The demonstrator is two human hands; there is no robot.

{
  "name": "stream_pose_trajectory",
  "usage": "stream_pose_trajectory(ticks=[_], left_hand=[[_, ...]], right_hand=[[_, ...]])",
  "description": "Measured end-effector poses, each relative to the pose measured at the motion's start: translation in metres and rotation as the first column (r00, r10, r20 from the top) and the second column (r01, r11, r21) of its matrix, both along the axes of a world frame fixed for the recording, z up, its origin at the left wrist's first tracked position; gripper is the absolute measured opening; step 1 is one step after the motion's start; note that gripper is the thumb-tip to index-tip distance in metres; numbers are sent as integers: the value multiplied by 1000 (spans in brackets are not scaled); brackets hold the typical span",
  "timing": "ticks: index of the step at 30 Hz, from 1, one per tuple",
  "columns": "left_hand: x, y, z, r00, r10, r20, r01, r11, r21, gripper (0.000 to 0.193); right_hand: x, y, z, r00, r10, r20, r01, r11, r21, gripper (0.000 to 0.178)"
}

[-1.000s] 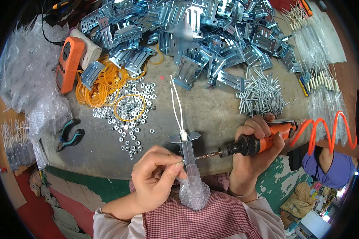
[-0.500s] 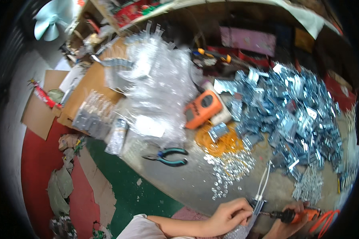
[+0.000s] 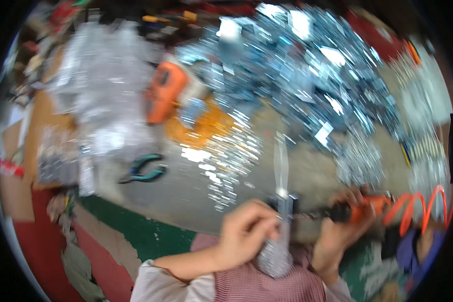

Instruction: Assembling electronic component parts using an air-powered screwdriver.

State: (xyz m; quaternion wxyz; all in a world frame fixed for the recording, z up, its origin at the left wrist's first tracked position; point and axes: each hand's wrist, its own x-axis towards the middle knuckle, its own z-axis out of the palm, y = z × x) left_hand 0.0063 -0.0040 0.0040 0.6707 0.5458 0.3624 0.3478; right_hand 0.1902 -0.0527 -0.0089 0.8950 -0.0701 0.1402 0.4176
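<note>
Left hand (image 3: 249,229) pinched closed on wired, bubble-wrapped part (image 3: 285,221) over tabletop (image 3: 186,201)'s near edge, apparently steadying it; right hand (image 3: 337,227) curled round orange power tool (image 3: 363,207), bit (image 3: 309,215) levelled at part. Contact unclear, blurred.

Gap between nuts (image 3: 225,162) and white wires (image 3: 282,173)

Bench (image 3: 186,189): bracket pile (image 3: 307,75) far, centre to right; pins (image 3: 360,163) off its near side, right. Plastic wraps (image 3: 110,95) heaped left, pliers (image 3: 148,177) just near of them. Meter (image 3: 164,95) btwn wraps & brackets; bands (image 3: 199,128) on its near right, nuts (image 3: 224,163) nearer still. Near edge: left hand (image 3: 249,229) w/ wrapped part (image 3: 285,221), right hand (image 3: 340,229) w/ drill (image 3: 360,211), hose (image 3: 403,219) off right.
</note>
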Motion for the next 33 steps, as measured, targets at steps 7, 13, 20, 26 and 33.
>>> stream_pose_trajectory(ticks=[7,13,20,26,33], left_hand=[[9,3,-6,997,-31,68,27,997,70,4],[8,1,-3,997,-68,-29,72,983,168,3],[7,1,-3,995,-67,-68,83,962,259,3],[3,1,-3,995,-70,-66,79,987,143,14],[-1,-3,-3,978,-106,-180,107,994,-8,55]], right_hand=[[7,-8,-13,973,33,230,-40,999,25,28],[9,-12,-10,966,63,251,-60,998,-21,27],[10,-11,-16,943,75,324,-81,997,4,27],[9,-10,-9,955,95,281,-89,995,-33,31],[23,-22,8,906,54,419,42,975,-218,34]])
